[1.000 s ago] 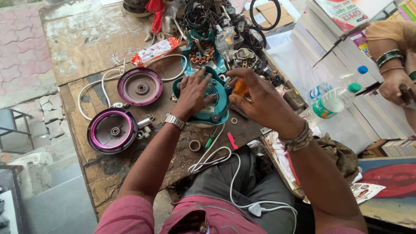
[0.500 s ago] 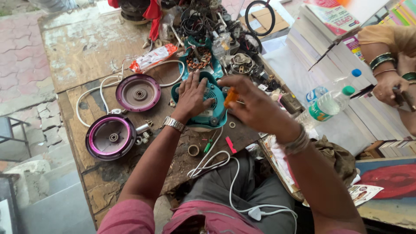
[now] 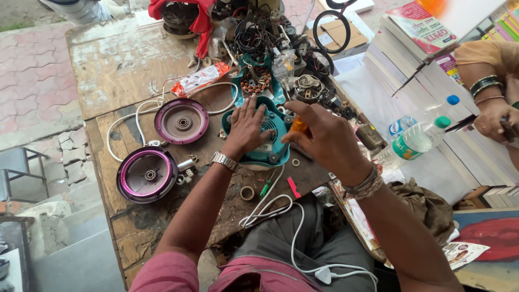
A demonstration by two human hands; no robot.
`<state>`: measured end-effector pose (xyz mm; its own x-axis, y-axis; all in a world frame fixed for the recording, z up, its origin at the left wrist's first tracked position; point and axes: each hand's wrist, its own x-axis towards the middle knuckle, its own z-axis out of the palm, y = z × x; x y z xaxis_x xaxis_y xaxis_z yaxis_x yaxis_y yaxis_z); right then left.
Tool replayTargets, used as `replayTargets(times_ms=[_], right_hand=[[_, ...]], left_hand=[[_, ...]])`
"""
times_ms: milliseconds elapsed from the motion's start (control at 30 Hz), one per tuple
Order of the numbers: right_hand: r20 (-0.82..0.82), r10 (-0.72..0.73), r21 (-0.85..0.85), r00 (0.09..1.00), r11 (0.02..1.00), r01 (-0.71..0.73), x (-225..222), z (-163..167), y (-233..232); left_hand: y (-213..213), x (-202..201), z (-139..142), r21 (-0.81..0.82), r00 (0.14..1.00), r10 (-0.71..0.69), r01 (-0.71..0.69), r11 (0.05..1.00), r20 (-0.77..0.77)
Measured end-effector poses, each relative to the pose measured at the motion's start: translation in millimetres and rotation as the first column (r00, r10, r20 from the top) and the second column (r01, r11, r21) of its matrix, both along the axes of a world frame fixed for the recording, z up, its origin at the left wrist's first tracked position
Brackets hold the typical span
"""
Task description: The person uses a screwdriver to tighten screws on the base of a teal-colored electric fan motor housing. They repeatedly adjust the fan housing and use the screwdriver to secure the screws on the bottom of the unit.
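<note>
Teal plastic motor housing sits at frame centre on a worn wooden bench; the left hand presses it flat, fingers spread, while the right hand pinches an orange-handled screwdriver. The shell looks rigid, light, best steadied by its rim.

Single head cam, looks steeply down over the person's arms. Left hand and right hand sit mid-frame, fairly close. No 2nd view, so no shared area.

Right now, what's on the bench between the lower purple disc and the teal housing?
Head view: a small metal cylinder and loose screws by the purple disc, then the left hand on the teal housing.
</note>
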<state>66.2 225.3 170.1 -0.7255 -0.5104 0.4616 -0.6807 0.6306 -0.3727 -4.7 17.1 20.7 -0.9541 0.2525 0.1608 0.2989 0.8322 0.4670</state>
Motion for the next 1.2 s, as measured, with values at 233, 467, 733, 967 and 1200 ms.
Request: replayTargets(times_ms=[233,467,733,967,1200], right_hand=[[0.156,0.188,-0.172,0.97,0.972,-0.16,-4.4,-6.1,3.8],[-0.02,0.199,-0.09,0.98,0.976,-0.2,-2.1,-8.6,2.7],[-0.027,0.001,0.06,1.0,0.998,0.0,1.6,-3.5,-1.5],[0.055,0.119,-0.093,0.991,0.989,-0.114,0.2,-11.4,-1.0],[0.055,0.26,-0.087,0.964,0.963,-0.255,0.6,-9.9,1.5]], left_hand=[[-1.4,1.1,0.1,0.012,0.999,-0.025,0.025,1.0,-0.044],[-2.3,2.1,1.4,0.018,1.0,-0.006,0.005,1.0,0.003],[-1.2,3.4,1.9,0.016,0.999,-0.001,0.002,1.0,-0.05],[0.5,2.4,4.5,0.021,0.999,-0.009,0.01,1.0,-0.044],[0.2,5.5,5.9,0.011,1.0,0.001,-0.001,1.0,-0.023]])
